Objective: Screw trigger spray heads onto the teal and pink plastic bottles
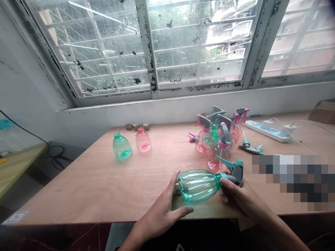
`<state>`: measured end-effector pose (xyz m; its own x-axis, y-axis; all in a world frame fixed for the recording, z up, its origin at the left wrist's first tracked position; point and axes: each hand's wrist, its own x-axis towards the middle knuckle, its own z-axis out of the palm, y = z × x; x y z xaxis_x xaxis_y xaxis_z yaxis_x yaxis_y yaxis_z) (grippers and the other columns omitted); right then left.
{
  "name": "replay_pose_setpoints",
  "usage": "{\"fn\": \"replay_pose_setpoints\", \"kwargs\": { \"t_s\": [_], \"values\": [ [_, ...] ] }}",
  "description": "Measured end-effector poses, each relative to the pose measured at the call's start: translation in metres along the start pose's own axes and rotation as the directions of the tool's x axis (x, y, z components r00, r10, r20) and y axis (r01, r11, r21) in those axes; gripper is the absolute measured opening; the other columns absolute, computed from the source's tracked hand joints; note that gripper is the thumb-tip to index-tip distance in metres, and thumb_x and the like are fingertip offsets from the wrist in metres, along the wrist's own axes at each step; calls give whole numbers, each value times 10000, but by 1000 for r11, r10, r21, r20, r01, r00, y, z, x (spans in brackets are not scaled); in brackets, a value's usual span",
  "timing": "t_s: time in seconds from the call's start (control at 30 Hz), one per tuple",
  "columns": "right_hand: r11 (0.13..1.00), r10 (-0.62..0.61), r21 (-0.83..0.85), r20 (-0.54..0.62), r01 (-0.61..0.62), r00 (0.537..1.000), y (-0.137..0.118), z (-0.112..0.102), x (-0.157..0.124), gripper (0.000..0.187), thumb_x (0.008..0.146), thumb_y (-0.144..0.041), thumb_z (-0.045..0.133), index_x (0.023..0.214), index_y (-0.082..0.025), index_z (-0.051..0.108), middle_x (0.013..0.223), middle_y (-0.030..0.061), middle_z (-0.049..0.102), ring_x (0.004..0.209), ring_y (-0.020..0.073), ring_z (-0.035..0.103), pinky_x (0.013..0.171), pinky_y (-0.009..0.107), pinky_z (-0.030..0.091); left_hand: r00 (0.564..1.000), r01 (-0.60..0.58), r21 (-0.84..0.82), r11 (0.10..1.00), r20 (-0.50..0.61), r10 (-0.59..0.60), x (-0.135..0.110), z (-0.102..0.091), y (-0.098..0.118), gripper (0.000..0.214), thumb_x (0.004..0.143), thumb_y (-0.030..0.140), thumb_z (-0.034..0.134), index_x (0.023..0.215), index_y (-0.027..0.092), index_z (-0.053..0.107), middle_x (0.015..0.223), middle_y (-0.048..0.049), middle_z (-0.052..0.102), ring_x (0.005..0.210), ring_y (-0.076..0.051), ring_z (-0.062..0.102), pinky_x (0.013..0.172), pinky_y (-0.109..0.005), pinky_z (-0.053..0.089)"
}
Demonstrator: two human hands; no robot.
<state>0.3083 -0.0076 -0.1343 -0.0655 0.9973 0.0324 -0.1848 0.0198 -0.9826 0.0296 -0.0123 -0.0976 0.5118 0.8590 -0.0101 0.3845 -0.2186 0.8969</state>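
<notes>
We hold a green bottle (199,185) on its side at the bench (104,188) edge: left hand (162,209) cupping its base, right hand (242,198) pinching the sprayer (234,172). A slip could roll it off or into the bottles (217,139) behind.

A small assembly workroom: spray bottles (220,139) crowd a plywood table (104,181).

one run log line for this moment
left hand: cups base of green spray bottle | right hand: on its grey spray head | bottle: sideways over wooden table | behind: assembled bottles
</notes>
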Motion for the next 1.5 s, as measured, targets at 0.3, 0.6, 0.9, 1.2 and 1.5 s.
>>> {"fn": "replay_pose_setpoints", "kwargs": {
  "t_s": [0.3, 0.6, 0.9, 1.2, 1.5],
  "values": [
    [1000, -3, 13, 6, 3, 1000, 2, -1, 1, 411, 871, -581, 741, 916, -218, 552, 600, -38, 633, 495, 126, 506, 511, 257, 350, 1000, 3, 12, 1000, 3, -3, 1, 0, 0, 1007, 887, 313, 752, 1654, 281, 101, 1717, -70, 249, 1582, -308, 218, 1305, -463, 192],
    [1000, 7, -13, 39, -7, 999, 6, -7, 4, 412, 886, -580, 727, 961, -216, 551, 601, -35, 635, 506, 132, 518, 519, 263, 374, 1000, 1, 7, 1000, -5, -1, 1, 1, -1, 1001, 886, 293, 754, 1653, 290, 109, 1712, -73, 263, 1580, -309, 226, 1304, -468, 200],
    [1000, -1, -19, -6, 1, 1000, 2, -2, 1, 414, 873, -589, 733, 930, -213, 569, 584, -30, 632, 498, 143, 503, 515, 281, 364, 1000, -12, -9, 1000, -13, 11, 0, 1, 3, 993, 882, 286, 759, 1651, 287, 132, 1701, -93, 292, 1571, -349, 241, 1301, -532, 181],
    [1000, -9, 2, -5, 9, 1000, 1, 0, 1, 410, 869, -576, 746, 917, -206, 574, 596, -29, 638, 503, 132, 511, 532, 272, 375, 1000, -16, -7, 1000, -9, 16, 0, 0, 3, 1001, 885, 285, 756, 1654, 293, 114, 1699, -102, 294, 1568, -358, 245, 1293, -550, 195],
    [1000, 5, 4, -17, -5, 1000, -1, 2, 0, 449, 832, -615, 762, 887, -217, 561, 580, -27, 635, 492, 151, 498, 528, 285, 329, 1000, -13, -1, 1000, -9, 13, 0, 0, 0, 1024, 887, 302, 761, 1657, 296, 85, 1702, -104, 289, 1570, -362, 236, 1295, -550, 189]
  ]
}}
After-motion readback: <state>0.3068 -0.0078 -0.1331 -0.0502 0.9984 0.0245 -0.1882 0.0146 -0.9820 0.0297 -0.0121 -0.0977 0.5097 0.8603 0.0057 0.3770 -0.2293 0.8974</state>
